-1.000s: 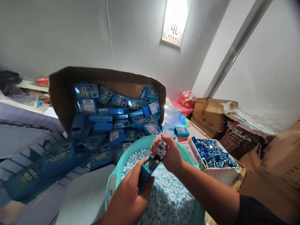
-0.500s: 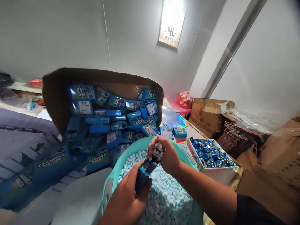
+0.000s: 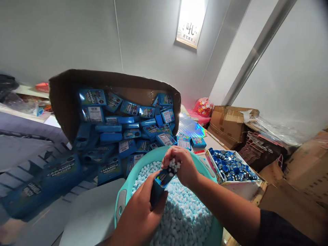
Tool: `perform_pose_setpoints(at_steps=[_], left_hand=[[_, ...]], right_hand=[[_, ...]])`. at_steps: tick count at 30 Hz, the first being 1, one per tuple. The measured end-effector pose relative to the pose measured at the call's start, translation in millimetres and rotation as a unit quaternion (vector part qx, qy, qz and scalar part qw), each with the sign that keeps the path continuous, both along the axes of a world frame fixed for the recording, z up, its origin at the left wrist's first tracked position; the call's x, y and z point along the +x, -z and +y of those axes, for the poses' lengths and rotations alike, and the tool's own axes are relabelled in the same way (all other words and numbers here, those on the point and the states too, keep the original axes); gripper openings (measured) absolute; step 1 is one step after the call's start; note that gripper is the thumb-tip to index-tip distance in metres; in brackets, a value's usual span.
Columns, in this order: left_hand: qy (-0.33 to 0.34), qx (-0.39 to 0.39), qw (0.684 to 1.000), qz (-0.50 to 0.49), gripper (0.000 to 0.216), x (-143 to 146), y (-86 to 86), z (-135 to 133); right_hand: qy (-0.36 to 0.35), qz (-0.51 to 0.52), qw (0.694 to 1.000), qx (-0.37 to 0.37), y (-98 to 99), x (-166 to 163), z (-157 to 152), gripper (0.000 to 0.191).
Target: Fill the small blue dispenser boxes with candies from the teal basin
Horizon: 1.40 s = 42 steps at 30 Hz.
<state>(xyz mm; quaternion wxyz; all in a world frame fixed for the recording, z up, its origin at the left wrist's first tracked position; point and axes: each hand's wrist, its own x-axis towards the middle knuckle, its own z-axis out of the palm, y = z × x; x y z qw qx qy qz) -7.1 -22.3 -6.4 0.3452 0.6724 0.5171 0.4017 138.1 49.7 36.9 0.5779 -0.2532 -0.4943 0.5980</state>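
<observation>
Blue rectangular printed box point(image 3: 156, 193), tilted over a round turquoise plastic tub point(image 3: 128, 185) of small white pellets point(image 3: 188, 208).

The left hand point(image 3: 139, 210) clamps its fingers around the box's sides; the right hand point(image 3: 185, 166), fingers curled around a few pellets at the box's upper end, hides part of the tub's rim. Beyond stands a brown cardboard carton point(image 3: 115, 76) of blue boxes point(image 3: 92, 97); to the right, a white tray of round blue caps point(image 3: 232, 166).
</observation>
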Motion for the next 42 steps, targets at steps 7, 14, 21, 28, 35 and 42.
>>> perform_pose_setpoints(at_steps=[7, 14, 21, 28, 35, 42], left_hand=[[0.019, 0.018, 1.000, 0.009, 0.049, -3, 4.5, 1], [0.014, 0.012, 0.996, 0.092, 0.051, 2, -3.2, -6], [0.032, 0.040, 0.991, 0.120, 0.048, 3, -9.5, -9], [0.000, 0.021, 0.996, 0.088, 0.055, 2, -9.5, -9], [-0.099, 0.017, 0.993, 0.068, 0.051, 5, -10.2, -6], [-0.111, 0.008, 0.989, 0.102, 0.053, 3, -5.2, -2]], right_hand=[[0.010, -0.020, 0.999, -0.024, -0.5, -1, 2, 0.039], [0.067, -0.198, 0.973, 0.101, -1.0, 3, -9, 0.047], [0.091, -0.258, 0.951, 0.144, -1.3, 0, -10, 0.045], [0.055, -0.367, 0.895, 0.247, 0.9, 7, 1, 0.026], [0.057, -0.403, 0.861, 0.304, 5.4, 11, 13, 0.015], [0.050, -0.380, 0.900, 0.207, 8.5, 19, 21, 0.017]])
